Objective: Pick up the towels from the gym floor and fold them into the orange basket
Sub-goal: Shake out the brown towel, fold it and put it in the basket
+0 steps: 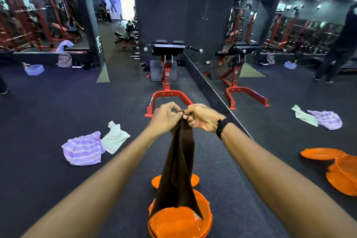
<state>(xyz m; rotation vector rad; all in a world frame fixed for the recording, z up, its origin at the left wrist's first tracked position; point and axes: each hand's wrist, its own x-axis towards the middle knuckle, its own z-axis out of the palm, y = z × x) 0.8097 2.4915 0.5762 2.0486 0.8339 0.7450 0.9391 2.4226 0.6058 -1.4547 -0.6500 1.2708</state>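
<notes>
1. Spreading across the room, a dark rubber gym floor (58,106) carries a red-framed exercise bench (167,75).
2. A round orange plastic basket (193,224) sits below the hands.
3. A dark brown towel (179,160) hangs over it.
4. A purple striped towel (83,149) and a pale green towel (115,137) lie touching, left.
5. Left hand (166,116) and right hand (202,117) pinch the brown towel's top edge.

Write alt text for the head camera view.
Both hands, left hand and right hand, pinch the top edge of a brown towel hanging over an orange basket. A purple striped towel and white towel lie on the gym floor.
</notes>
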